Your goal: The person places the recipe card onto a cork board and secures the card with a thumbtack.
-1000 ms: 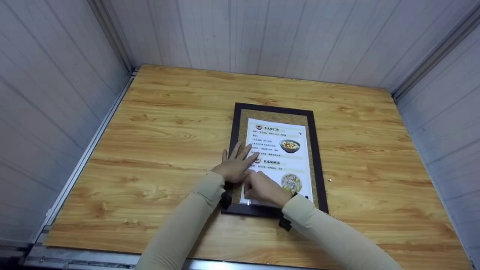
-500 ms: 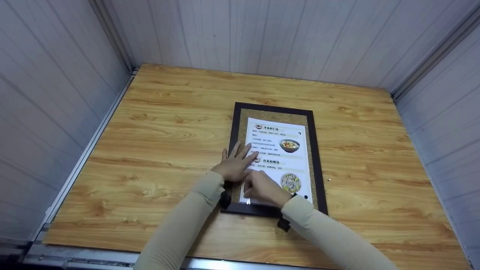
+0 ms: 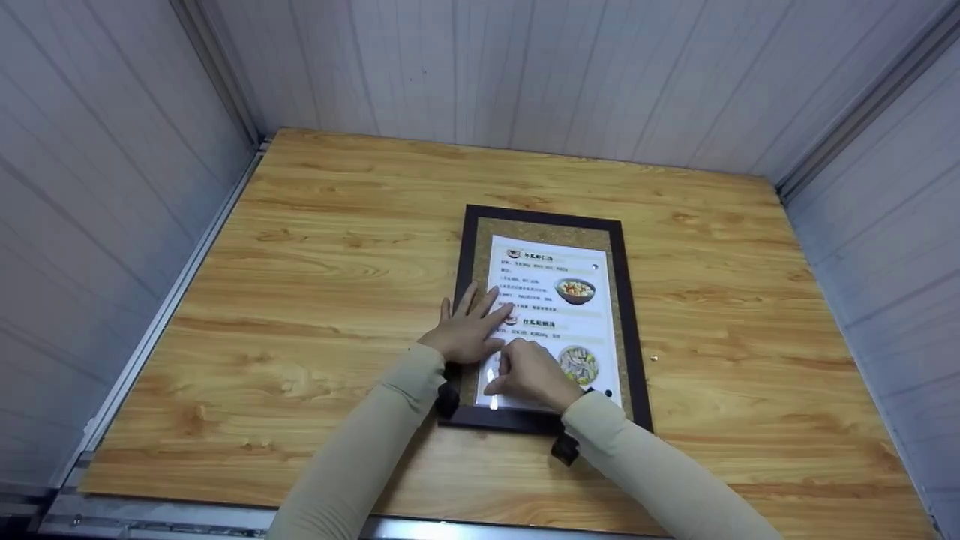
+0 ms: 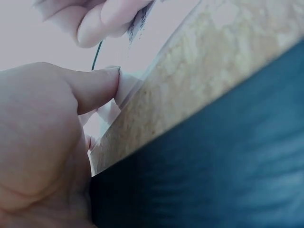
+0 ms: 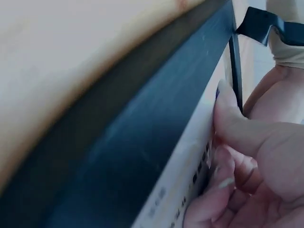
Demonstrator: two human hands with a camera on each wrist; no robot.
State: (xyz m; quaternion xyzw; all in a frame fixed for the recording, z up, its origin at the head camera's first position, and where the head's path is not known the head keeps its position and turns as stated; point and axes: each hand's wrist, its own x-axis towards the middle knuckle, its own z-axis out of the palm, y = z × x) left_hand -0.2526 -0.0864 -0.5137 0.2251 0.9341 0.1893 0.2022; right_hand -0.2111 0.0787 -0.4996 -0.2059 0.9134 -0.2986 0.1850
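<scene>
One framed corkboard [image 3: 544, 230], lying on the wooden table [image 3: 322, 300], slightly right of its middle; we find its long axis running near to far. One printed sheet [image 3: 574, 328] on the corkboard, long axis likewise, top heading towards the far end. One left hand [image 3: 465, 335], fingers spread across the sheet's left edge. One right hand [image 3: 532, 375], fingers curled over the sheet's lower part; what they pinch, if anything, we cannot tell.

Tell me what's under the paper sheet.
A cork board shows past the paper sheet, inside the dark frame, so it presumably runs beneath. Anything directly under the sheet is covered; the left hand hides part of the sheet's left edge.
</scene>
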